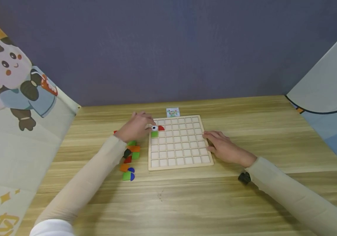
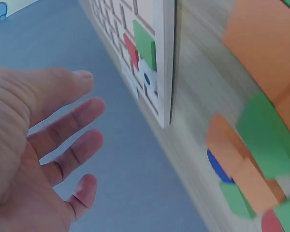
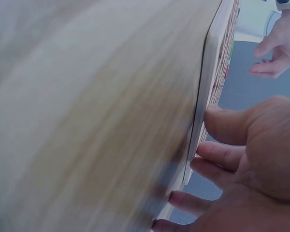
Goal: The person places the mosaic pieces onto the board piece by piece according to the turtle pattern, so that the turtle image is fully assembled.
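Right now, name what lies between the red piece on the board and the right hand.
Empty cells and the board's right rim, in the head view.

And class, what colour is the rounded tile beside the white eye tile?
The rounded tile is red, clearest in the head view.

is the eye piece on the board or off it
On. The head view shows the eye piece on the board, beside a green square and a red piece.

The left hand (image 1: 136,127) hides part of the board (image 1: 180,144).
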`<state>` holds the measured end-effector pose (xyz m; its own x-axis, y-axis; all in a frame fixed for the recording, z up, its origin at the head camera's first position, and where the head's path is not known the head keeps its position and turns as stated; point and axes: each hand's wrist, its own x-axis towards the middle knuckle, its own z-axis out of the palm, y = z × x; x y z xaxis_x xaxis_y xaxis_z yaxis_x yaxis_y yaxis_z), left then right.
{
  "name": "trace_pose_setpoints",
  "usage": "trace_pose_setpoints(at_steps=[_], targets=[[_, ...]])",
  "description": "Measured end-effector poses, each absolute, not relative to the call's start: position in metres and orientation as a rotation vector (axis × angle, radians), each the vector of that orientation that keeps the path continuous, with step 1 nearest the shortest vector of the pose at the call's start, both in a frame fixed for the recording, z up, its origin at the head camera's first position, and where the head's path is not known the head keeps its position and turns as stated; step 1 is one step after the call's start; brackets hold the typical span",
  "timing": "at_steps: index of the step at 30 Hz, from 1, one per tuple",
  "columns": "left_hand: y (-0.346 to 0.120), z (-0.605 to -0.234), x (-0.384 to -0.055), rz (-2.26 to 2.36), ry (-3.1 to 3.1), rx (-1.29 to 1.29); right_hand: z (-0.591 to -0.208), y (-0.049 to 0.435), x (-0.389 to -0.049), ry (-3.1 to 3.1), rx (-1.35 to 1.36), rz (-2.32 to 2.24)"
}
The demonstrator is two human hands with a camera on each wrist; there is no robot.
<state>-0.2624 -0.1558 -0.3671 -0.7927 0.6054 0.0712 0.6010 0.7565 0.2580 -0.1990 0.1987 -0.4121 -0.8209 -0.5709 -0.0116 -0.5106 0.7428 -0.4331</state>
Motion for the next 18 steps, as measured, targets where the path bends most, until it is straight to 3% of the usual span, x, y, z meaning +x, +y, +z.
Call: trace_pose_setpoints(at_steps=[18], targets=[[-0.207,-0.369,-0.231,0.394,2.967,0.913,-0.413,0.200,-0.200,2.784,-0.842,-0.635]])
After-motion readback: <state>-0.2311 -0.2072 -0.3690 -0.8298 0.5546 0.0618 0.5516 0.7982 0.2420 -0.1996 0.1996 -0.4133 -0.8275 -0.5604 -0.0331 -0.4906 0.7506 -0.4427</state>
